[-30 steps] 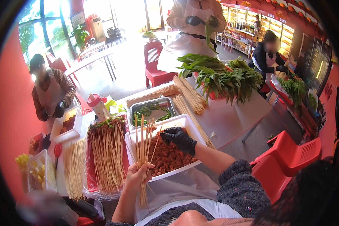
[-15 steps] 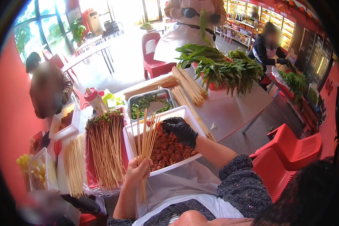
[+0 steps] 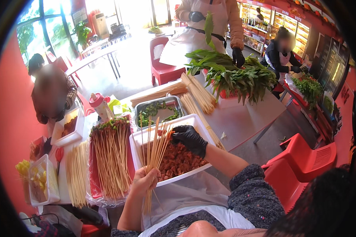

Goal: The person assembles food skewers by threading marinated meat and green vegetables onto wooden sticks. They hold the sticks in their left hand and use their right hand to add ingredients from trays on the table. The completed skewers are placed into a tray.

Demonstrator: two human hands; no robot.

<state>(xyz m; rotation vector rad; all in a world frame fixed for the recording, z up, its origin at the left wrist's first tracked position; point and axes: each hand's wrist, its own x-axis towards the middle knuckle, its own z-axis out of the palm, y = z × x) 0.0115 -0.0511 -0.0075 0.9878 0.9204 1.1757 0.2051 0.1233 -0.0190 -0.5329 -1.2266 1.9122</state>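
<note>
My bare left hand (image 3: 145, 181) is closed round a fanned bundle of bamboo skewers (image 3: 154, 152), tips pointing up and away. My right hand (image 3: 190, 140), in a black glove, pinches a reddish piece of meat (image 3: 170, 134) against the skewer tips. Both hands are at the white tub (image 3: 203, 121), which holds a heap of red-brown marinated meat chunks (image 3: 182, 161). Just beyond it, a metal tray (image 3: 179, 103) contains cut green peppers (image 3: 149, 112). Left of the tub, loaded skewers (image 3: 111, 158) lie in a red, plastic-lined tray, food ends away from me.
Bare skewers (image 3: 77, 173) lie at the left, with more bundles (image 3: 199, 94) beyond the tub. A pink-lidded bottle (image 3: 100, 106) stands behind the red tray. Leafy greens (image 3: 235, 75) fill a red basket. Co-workers stand or sit around; red chairs (image 3: 304, 156) are at my right.
My right hand has shifted slightly at the skewer tips, where a meat piece now shows. The co-worker opposite has lowered a gloved hand onto the greens. A person at lower left has left view.
</note>
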